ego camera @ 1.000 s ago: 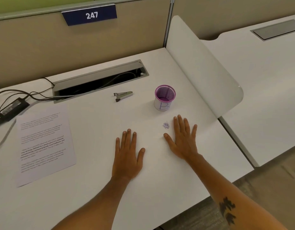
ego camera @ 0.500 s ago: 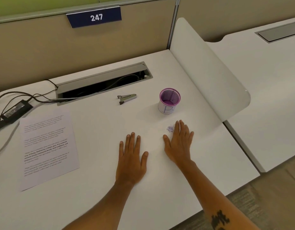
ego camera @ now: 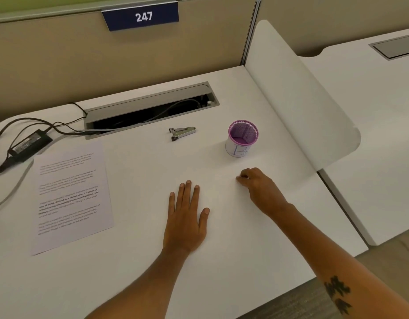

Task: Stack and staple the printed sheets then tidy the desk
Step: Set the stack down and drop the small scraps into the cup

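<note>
On the far left of the white desk (ego camera: 134, 261) a black power brick (ego camera: 30, 143) lies among dark cables, and just beside it rests the printed white sheet of paper (ego camera: 71, 196), flat and slightly askew; whether it is one page or several stacked cannot be told. Further right, near the open grey cable trough (ego camera: 150, 109), lies the small silver metal stapler (ego camera: 182, 133), untouched and well apart from the sheet. Next comes the left hand (ego camera: 186, 223), palm down on the desk with its fingers spread flat and holding nothing. To the right stands the purple mesh cup wrapped in a white paper label (ego camera: 242, 139), upright and seemingly empty. Just in front of it the right hand (ego camera: 260, 187) is curled, fingertips pinched together on the desk surface as if picking something tiny; what they hold, if anything, is hidden. Likely risks: a small item could slip from so fine a pinch and scatter, or the knuckles could knock the light cup over, since it stands close by.
</note>
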A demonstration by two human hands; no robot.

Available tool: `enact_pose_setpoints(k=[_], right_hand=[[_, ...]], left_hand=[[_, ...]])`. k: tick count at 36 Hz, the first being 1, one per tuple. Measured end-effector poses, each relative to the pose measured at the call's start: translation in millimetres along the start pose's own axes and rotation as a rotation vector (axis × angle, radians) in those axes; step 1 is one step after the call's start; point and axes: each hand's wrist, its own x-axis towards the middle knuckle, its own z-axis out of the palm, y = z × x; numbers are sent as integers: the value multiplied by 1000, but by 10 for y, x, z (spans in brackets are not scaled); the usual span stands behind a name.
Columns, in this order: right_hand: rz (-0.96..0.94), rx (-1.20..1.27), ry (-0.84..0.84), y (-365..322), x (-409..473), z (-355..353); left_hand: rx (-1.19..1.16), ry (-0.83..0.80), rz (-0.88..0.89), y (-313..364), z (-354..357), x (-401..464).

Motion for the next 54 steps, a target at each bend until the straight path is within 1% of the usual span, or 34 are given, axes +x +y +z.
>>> enact_pose_setpoints(k=[4, 9, 12, 14, 16, 18, 20, 24, 25, 27, 29, 31, 33, 36, 39, 42, 46, 50, 52, 54], right_hand=[[-28, -49, -15, 10, 30, -26], [-18, -102, -26, -23, 44, 35], [-4, -149, 5, -55, 40, 112], [-6, -167, 54, -105, 24, 129], [-9, -146, 94, -154, 7, 124], [34, -95, 104, -158, 15, 144], [169, 27, 123, -136, 65, 154], [564, 439, 299, -98, 157, 9], [692, 584, 316, -66, 171, -39], [921, 971, 313, 24, 191, -109], [1056, 1306, 287, 111, 222, -191], [1104, 1543, 247, 173, 264, -308], [1078, 1708, 225, 209, 318, -460], [984, 1795, 213, 231, 430, -716], [896, 1737, 204, 232, 609, -955], [823, 1560, 221, 197, 794, -1142], [762, 1131, 242, 175, 1002, -1261], [699, 674, 182, 131, 1165, -1268], [591, 438, 144, 75, 1220, -1278], [489, 269, 107, 39, 1269, -1275]], left_hand=[[3, 0, -1, -1, -1, 0], [5, -1, -4, 1, -1, 3], [6, -5, -4, 1, 0, 9], [7, -3, 0, 6, -4, 6], [4, -1, 2, 5, -9, 2], [-6, 1, 1, 3, -11, 2], [-3, -7, -1, 3, -8, 5], [1, -13, -1, 5, -11, 3], [4, -16, -2, 6, -12, 2], [8, -17, -4, 6, -13, 0], [10, -17, -4, 4, -12, -2], [3, -15, -5, 5, -16, -2], [5, -13, -6, 7, -18, 1], [17, -18, -9, 6, -17, 4], [21, -20, -4, 7, -17, 6], [11, -14, -3, 6, -19, 5], [5, -12, 0, 1, -23, 4], [-8, -15, 2, 1, -27, 7], [-14, -17, -1, -1, -29, 5], [-8, -22, -1, -1, -28, 4]])
